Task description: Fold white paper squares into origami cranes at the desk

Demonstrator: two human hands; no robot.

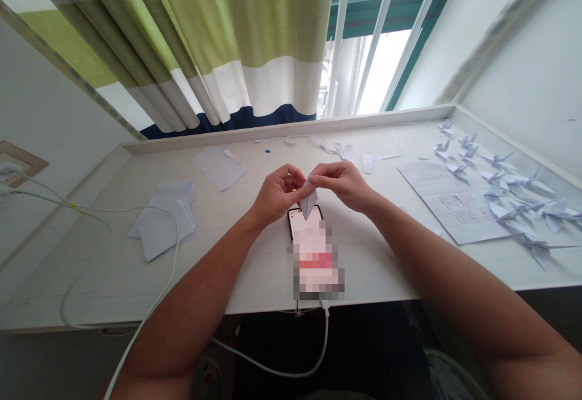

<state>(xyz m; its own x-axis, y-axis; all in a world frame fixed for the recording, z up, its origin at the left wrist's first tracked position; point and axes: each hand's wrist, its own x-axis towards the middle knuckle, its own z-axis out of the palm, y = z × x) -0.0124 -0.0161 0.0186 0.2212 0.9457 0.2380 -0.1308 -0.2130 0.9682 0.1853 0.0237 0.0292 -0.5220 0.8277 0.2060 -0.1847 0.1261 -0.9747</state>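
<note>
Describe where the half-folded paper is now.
Head view, centre: the half-folded paper is pinched between the left hand and right hand, above the phone on the desk.

The screen of the phone (313,248) is blurred out, the left hand (275,194) and right hand (343,183) hide the top of the folded paper (308,202), and print on the sheet (448,200) is too small to read.

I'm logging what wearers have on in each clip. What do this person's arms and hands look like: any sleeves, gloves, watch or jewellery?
The left hand and right hand wear no gloves. The arms behind them are bare down to the picture's bottom edge, with no sleeves showing. Neither wrist carries a watch or band. Rings are too small to tell.
</note>
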